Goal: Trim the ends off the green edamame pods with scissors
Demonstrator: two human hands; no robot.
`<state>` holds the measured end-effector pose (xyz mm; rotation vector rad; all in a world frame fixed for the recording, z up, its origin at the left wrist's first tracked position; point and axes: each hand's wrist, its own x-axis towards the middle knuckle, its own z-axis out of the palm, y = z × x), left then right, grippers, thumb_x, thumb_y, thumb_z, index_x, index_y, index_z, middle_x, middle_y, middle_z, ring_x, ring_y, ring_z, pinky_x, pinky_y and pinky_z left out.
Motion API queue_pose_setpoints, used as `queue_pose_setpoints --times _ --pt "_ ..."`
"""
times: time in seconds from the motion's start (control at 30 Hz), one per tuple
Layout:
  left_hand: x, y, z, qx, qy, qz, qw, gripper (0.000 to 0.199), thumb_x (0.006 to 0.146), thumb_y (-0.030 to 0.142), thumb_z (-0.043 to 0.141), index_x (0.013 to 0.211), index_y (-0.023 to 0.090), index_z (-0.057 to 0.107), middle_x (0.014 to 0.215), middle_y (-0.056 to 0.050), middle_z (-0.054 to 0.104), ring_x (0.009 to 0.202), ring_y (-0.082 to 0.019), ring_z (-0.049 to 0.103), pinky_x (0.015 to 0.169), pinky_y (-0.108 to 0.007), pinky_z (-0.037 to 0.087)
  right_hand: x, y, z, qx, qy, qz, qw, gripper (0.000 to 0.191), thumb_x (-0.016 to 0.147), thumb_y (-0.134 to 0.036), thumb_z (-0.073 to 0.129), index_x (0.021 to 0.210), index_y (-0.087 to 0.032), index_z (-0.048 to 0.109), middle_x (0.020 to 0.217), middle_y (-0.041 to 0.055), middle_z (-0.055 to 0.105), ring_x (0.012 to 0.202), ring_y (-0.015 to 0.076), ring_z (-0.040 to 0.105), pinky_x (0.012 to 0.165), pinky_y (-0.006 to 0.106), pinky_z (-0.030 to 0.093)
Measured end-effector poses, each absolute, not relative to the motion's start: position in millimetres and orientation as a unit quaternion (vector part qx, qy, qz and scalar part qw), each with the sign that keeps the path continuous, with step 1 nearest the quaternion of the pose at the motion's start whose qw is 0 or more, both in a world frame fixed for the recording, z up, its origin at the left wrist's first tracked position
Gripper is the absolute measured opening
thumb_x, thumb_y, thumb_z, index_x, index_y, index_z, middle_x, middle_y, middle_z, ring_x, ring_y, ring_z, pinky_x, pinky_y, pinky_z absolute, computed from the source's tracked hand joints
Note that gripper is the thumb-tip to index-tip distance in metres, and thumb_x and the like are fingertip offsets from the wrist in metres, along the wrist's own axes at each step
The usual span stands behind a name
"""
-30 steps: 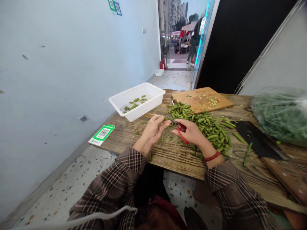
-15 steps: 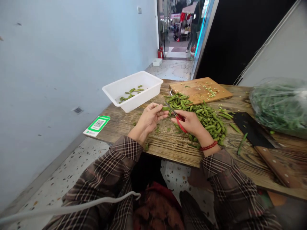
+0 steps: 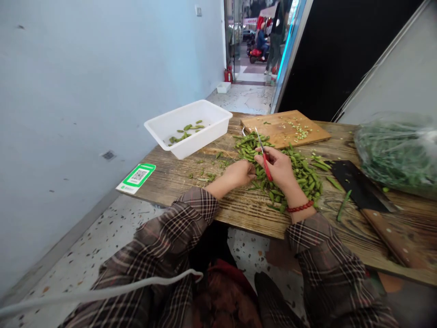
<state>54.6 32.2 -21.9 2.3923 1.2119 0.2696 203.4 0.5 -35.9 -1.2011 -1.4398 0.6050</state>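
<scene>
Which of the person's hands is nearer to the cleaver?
Right. The right hand, holding red-handled scissors, is left of the cleaver, over the pile of pods; the left hand is farther left, at the pile's left edge.

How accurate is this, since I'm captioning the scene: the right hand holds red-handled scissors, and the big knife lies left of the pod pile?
Not quite: the head view shows the big knife lying right of the pod pile. The right hand does hold red-handled scissors.
</scene>
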Motion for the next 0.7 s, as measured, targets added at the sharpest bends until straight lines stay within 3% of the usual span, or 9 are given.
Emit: queue_pose_setpoints --times 0.13,0.27,0.4,0.6,0.7 --pt "57.8 33.0 -23.5 0.890 0.420 0.080 0.158 0.007 0.070 0.024 0.066 0.070 0.017 0.064 0.094 -0.009 0.063 0.075 -0.019 0.058 0.064 -0.028 0.041 203.3 0.4 -36.8 -0.521 -0.622 0.238 0.534 0.037 0.075 -0.042 0.066 0.104 -0.018 0.069 0.073 0.0004 0.062 0.063 0.0133 0.051 0.061 0.026 0.042" --pt "34.1 45.5 -16.0 0.843 0.421 0.198 0.271 0.007 0.068 0.019 0.066 0.071 0.015 0.062 0.071 -0.003 0.060 0.066 -0.014 0.053 0.063 -0.026 0.039 202.4 -0.3 -34.7 -0.528 -0.628 0.231 0.523 0.039 0.076 -0.043 0.065 0.106 -0.018 0.068 0.071 0.0000 0.061 0.062 0.0134 0.050 0.061 0.027 0.042" --pt "2.5 50.5 -4.3 0.731 0.407 0.348 0.423 0.022 0.070 0.026 0.067 0.086 0.011 0.068 0.069 -0.001 0.061 0.062 -0.011 0.050 0.064 -0.024 0.039 199.8 -4.3 -30.1 -0.508 -0.673 0.230 0.486 0.042 0.077 -0.045 0.065 0.107 -0.016 0.068 0.079 0.0025 0.063 0.066 0.0145 0.052 0.064 0.028 0.044" --pt "-9.7 35.1 8.2 0.729 0.374 0.361 0.445 0.024 0.077 0.035 0.063 0.083 0.014 0.073 0.080 -0.004 0.069 0.078 -0.015 0.059 0.079 -0.027 0.043 195.6 -9.9 -30.4 -0.487 -0.734 0.201 0.428 0.046 0.075 -0.048 0.067 0.107 -0.015 0.067 0.075 0.0029 0.061 0.064 0.0154 0.051 0.061 0.029 0.045" --pt "-7.4 32.4 7.9 0.752 0.364 0.348 0.424 0.021 0.077 0.033 0.064 0.080 0.015 0.074 0.080 -0.003 0.070 0.079 -0.017 0.061 0.079 -0.027 0.044 193.8 -10.2 -33.1 -0.468 -0.747 0.202 0.427 0.046 0.075 -0.047 0.068 0.108 -0.015 0.067 0.078 0.0037 0.063 0.066 0.0158 0.053 0.063 0.029 0.046"
